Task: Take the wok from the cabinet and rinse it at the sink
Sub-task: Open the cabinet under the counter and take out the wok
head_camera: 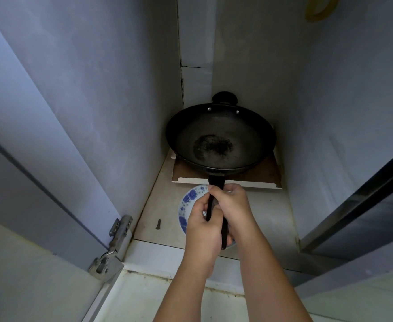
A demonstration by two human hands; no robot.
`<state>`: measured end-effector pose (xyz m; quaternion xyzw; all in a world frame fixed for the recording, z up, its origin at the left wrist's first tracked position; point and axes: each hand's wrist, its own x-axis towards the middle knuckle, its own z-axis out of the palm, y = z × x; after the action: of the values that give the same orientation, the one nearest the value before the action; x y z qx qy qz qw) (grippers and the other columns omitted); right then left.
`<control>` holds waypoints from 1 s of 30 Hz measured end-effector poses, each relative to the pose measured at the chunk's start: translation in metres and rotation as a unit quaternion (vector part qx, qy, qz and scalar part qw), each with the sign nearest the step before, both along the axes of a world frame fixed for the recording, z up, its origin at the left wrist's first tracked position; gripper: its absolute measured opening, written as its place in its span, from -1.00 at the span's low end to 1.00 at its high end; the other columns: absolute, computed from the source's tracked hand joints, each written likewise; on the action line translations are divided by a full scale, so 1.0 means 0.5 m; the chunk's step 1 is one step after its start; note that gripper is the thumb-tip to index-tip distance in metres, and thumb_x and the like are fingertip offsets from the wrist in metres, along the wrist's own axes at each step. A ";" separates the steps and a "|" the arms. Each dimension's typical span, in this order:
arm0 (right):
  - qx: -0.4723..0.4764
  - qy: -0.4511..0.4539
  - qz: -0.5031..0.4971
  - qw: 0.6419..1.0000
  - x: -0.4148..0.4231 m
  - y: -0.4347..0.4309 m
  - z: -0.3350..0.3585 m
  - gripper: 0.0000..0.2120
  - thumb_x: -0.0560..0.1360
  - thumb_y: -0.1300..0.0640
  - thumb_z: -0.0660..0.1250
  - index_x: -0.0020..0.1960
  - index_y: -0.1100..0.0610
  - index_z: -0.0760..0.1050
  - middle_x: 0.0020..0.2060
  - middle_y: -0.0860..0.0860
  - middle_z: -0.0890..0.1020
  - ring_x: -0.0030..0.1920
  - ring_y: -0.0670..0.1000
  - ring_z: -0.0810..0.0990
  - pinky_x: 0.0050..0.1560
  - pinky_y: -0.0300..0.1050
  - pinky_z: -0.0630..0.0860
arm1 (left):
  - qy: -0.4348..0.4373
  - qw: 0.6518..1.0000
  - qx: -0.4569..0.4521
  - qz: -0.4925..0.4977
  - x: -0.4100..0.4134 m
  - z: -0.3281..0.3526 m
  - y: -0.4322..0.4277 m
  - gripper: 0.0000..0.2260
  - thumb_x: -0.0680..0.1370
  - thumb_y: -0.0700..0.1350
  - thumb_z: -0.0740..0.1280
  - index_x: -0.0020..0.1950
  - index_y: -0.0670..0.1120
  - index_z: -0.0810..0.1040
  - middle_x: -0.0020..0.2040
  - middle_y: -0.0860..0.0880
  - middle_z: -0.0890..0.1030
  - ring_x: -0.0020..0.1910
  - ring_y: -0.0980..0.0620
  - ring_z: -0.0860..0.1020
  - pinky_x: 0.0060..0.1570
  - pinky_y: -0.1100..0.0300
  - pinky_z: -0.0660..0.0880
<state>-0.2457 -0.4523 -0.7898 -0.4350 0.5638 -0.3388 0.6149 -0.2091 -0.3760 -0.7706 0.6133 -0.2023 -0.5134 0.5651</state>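
Note:
A black wok (221, 138) with a dark worn patch in its bowl sits at the back of the open cabinet, over a brown board. A small helper handle sticks out at its far rim. Its long black handle points toward me. My left hand (202, 226) and my right hand (232, 205) both grip that handle, left nearer me, right a little further along. The sink is not in view.
A blue-and-white patterned plate (188, 205) lies on the cabinet floor under my hands. The brown board (265, 173) has a white front edge. A metal hinge (118, 231) holds the open left door; a dark door edge (358, 205) stands at right. A small screw (158, 223) lies on the floor.

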 end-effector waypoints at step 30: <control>-0.009 -0.007 0.087 0.996 0.003 0.168 0.152 -0.81 0.44 0.33 0.23 -0.35 0.22 0.37 -0.59 0.05 0.45 -0.56 -0.02 0.51 -0.46 -0.19 0.51 | -0.024 0.999 -0.040 -0.015 0.008 0.104 0.186 -0.68 0.57 -0.24 0.22 0.07 0.22 0.39 -0.24 0.08 0.60 -0.63 0.07 0.38 -0.61 0.27 0.32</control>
<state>-0.2440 -0.3685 -0.7140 -0.4854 0.5167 -0.2921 0.6419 -0.2050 -0.2829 -0.7187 0.5991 -0.2452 -0.4989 0.5762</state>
